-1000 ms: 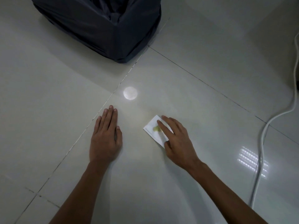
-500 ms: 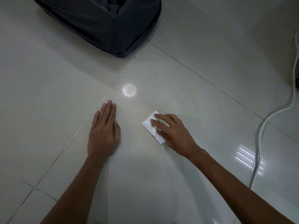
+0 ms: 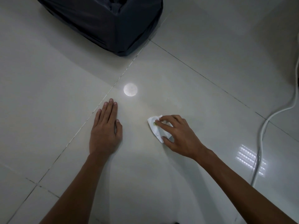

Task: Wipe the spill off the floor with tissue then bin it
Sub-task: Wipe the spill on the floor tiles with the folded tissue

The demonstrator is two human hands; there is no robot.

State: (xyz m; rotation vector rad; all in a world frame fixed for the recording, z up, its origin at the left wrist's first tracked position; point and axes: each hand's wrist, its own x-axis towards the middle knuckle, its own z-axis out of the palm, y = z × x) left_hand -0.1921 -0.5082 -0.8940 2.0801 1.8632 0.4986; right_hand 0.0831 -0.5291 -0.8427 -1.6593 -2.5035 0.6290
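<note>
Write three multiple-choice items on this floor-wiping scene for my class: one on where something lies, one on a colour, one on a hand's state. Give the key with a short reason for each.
1. Where is the bin lined with a dark bag?
A. Beyond the hands, at the top of the view
B. Between the two hands
C. Right of the white cable

2. What colour is the stain on the white tissue?
A. Red
B. Yellow-green
C. Blue

3. What is the left hand doing?
A. Gripping the tissue
B. Lying flat on the tiled floor
C. Lifting the cable

Key:
1 A, it stands past the fingertips, at the upper edge.
2 B, a yellow-green smear shows beside the right hand's fingertips.
3 B, its palm is down and empty; the right hand's fingers hold the tissue.
</note>
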